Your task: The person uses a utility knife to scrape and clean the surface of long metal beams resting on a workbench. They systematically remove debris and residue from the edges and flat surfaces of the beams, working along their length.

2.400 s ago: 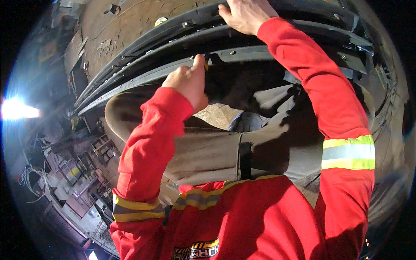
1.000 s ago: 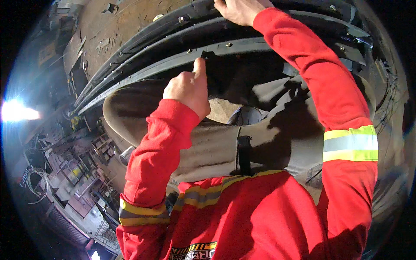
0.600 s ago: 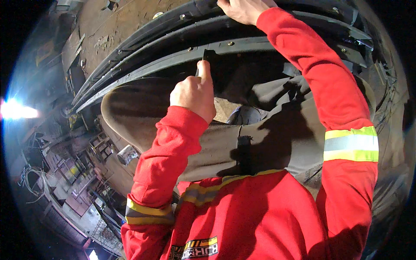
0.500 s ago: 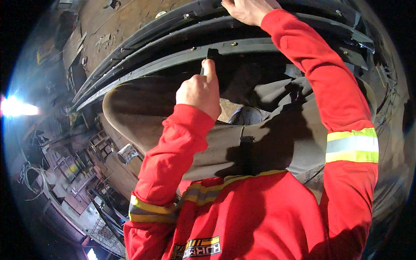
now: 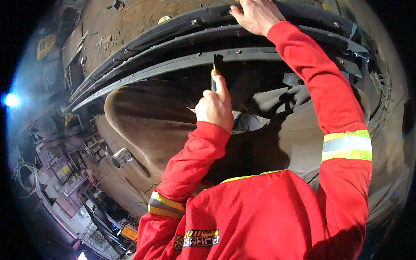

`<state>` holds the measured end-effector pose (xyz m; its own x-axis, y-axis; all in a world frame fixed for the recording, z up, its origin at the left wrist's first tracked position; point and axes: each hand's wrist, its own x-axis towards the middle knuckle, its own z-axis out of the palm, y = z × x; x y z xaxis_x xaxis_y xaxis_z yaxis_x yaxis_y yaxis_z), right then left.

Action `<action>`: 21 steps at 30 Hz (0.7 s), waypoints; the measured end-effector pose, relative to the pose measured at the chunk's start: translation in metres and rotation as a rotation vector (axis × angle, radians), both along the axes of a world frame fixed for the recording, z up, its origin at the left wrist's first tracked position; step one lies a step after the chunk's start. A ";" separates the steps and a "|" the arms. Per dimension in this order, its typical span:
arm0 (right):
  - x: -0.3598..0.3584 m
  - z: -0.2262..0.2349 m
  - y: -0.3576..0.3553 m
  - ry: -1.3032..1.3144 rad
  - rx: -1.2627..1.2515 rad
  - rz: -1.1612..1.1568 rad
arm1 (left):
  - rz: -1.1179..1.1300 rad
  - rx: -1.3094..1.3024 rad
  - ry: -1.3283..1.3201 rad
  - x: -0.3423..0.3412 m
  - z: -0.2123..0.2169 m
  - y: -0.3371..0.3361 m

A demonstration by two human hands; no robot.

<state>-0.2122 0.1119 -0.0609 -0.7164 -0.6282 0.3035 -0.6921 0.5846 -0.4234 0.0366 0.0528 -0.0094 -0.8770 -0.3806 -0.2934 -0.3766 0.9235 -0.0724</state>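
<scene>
Three long, dark curved strips with bolts along them lie across the upper part of the head view. My left hand (image 5: 214,106) is closed round a slim knife-like tool (image 5: 213,82) with a grey handle, a yellow collar and a thin pale tip. The tip points away from me, at the front edge of the nearest strip (image 5: 173,64). At the top, my right hand (image 5: 260,16) rests on the farthest strip (image 5: 173,27); its thumb lies on the strip and the fingers bend over the far edge, partly cut off. The middle strip (image 5: 182,41) lies between.
My bent legs in brown trousers (image 5: 134,108) are just below the strips. A metal can (image 5: 121,157) stands on the floor to the left. Further left are a coiled cable (image 5: 26,177), cluttered racks and a bright lamp (image 5: 11,100). An orange object (image 5: 129,233) sits at lower left.
My left hand has moved right with the tool, and more of its yellow collar and pale tip shows. The right hand has shifted slightly along the far strip. The whole view has also moved a little.
</scene>
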 end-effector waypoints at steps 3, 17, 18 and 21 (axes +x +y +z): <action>0.000 0.002 0.001 -0.028 0.033 -0.005 | 0.044 0.093 0.064 0.013 -0.017 0.002; -0.004 -0.004 -0.004 -0.045 0.136 -0.024 | 0.089 0.098 0.123 0.026 -0.064 0.003; -0.002 -0.003 -0.004 -0.028 0.130 -0.024 | 0.086 0.090 0.165 0.028 -0.073 0.003; -0.006 -0.007 -0.006 -0.029 0.137 -0.014 | 0.130 0.008 0.258 0.027 -0.096 0.007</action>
<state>-0.2183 0.1054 -0.0682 -0.7324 -0.6523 0.1949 -0.6722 0.6476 -0.3588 0.0636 0.0600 -0.1059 -0.8671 -0.4931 -0.0704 -0.4968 0.8665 0.0485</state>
